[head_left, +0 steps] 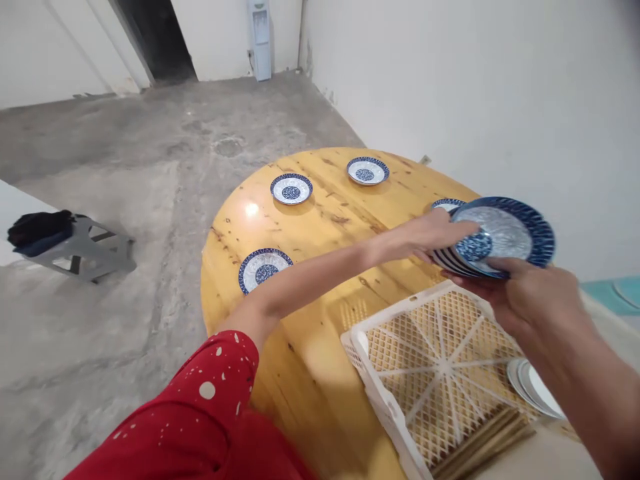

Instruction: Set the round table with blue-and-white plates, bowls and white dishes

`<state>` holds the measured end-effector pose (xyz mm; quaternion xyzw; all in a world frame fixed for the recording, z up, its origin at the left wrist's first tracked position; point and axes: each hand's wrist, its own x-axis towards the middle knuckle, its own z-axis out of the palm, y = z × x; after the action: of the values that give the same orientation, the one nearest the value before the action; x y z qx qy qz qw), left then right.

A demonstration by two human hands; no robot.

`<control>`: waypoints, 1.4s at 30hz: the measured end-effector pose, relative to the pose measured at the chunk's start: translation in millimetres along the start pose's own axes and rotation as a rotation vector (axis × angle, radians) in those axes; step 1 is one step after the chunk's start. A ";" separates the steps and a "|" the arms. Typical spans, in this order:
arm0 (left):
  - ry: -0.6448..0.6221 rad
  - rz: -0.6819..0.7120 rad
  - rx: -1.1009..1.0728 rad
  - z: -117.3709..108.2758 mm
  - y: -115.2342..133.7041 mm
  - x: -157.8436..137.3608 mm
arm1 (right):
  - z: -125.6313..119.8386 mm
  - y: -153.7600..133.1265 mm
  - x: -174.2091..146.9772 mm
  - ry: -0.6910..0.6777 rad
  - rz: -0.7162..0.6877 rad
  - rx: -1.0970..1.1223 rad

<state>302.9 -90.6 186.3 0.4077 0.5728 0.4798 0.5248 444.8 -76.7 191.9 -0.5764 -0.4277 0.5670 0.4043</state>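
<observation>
A stack of blue-and-white plates [517, 230] is held up above the right side of the round wooden table. My left hand [440, 233] grips the stack's left edge, thumb over the top plate and fingers underneath. On the near right side my right hand [535, 293] clasps the same stack, its thumb on the rim and the other fingers below. Just behind the stack, a matching plate [447, 203] lies partly hidden on the table. More such plates rest along the edge: one at the back [367, 171], one at the far left [291, 189], one by my left forearm [265, 270].
On the wooden table [320, 373] stands a white plastic crate [385, 400] with chopsticks [485, 443] and small white dishes [537, 390] in it. A grey stool [95, 250] bearing dark cloth is on the floor at left. A water dispenser [261, 40] stands by the far wall.
</observation>
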 end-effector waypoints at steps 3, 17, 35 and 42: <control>-0.002 -0.068 0.090 -53.4 -13.4 4.3 | 57.1 9.1 -2.9 -0.003 0.077 -0.034; 0.038 -0.384 0.079 -165.7 -107.1 53.8 | 190.6 100.9 59.4 0.077 0.458 -0.177; 0.031 -0.406 0.124 -163.6 -147.2 121.3 | 198.6 133.7 115.0 0.195 0.488 -0.127; 0.042 -0.383 0.100 -170.7 -155.3 135.6 | 210.8 134.1 119.5 0.180 0.458 -0.124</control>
<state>123.3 -11.9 4.1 0.3066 0.6740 0.3504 0.5735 237.7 -8.2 21.2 -0.7301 -0.2822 0.5627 0.2657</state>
